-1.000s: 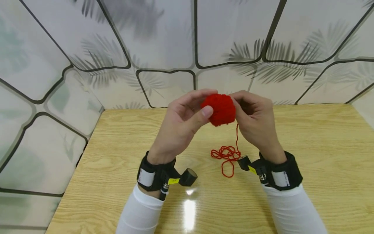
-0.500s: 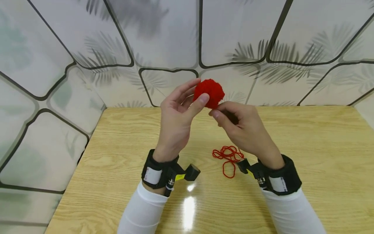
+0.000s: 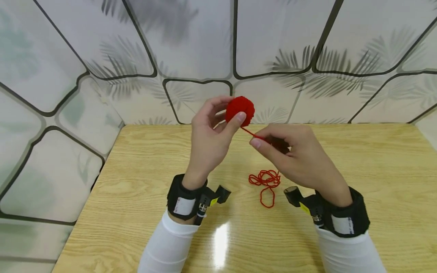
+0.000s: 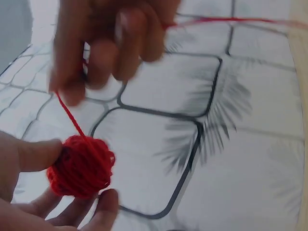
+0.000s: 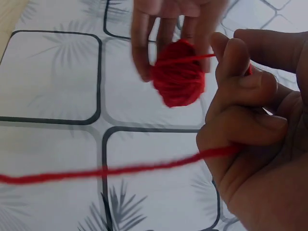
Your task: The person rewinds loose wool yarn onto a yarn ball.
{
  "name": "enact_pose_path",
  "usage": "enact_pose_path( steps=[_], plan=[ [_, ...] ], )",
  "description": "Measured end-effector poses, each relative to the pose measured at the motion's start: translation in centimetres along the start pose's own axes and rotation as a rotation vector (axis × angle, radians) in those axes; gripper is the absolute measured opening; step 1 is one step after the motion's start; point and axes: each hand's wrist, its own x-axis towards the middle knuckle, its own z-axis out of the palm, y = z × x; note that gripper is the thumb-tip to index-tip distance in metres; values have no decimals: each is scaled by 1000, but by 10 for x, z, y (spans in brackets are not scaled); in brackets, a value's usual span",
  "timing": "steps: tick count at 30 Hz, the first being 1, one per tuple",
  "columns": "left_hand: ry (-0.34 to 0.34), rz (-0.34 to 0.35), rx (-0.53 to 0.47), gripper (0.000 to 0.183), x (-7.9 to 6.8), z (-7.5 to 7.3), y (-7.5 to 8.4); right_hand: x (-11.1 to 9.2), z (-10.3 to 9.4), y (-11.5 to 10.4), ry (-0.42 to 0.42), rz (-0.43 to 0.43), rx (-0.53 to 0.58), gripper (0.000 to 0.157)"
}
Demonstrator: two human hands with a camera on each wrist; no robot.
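A small ball of red yarn (image 3: 239,108) is held above the table's far edge by my left hand (image 3: 211,136), its thumb on the near side and the fingers behind. My right hand (image 3: 293,151), lower and to the right, pinches the yarn strand (image 3: 250,132) that runs taut from the ball. In the right wrist view the strand (image 5: 168,165) passes through the curled fingers (image 5: 245,130) and trails out the other side. Wound turns show on the ball (image 4: 82,168) in the left wrist view. Loose yarn loops (image 3: 266,179) lie on the table below.
The pale wooden table (image 3: 146,163) reaches back to a wall (image 3: 194,45) printed with dark lines and leaf shapes. Each wrist wears a black strap with a small camera, the left camera (image 3: 223,194) and right camera (image 3: 292,195) jutting inward.
My right hand has come away from the ball, down and to the right, drawing a strand out straight. My left hand has shifted left and turned the ball.
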Motion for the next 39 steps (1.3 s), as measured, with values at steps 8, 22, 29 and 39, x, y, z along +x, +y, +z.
enact_pose_path(
  steps=[8,22,29,39],
  plan=[
    [-310,-147,90,33,-2,-5,23,2,-15,-7,172,-23,-14,8],
    [-591,-268,-325,35,-4,-15,10,10,-3,21,183,24,196,7],
    [-295,-286,-530,49,-1,-7,8,13,6,22,115,40,174,14],
    [-11,-21,-253,35,-2,4,3,4,7,10,-7,59,7,9]
  ],
)
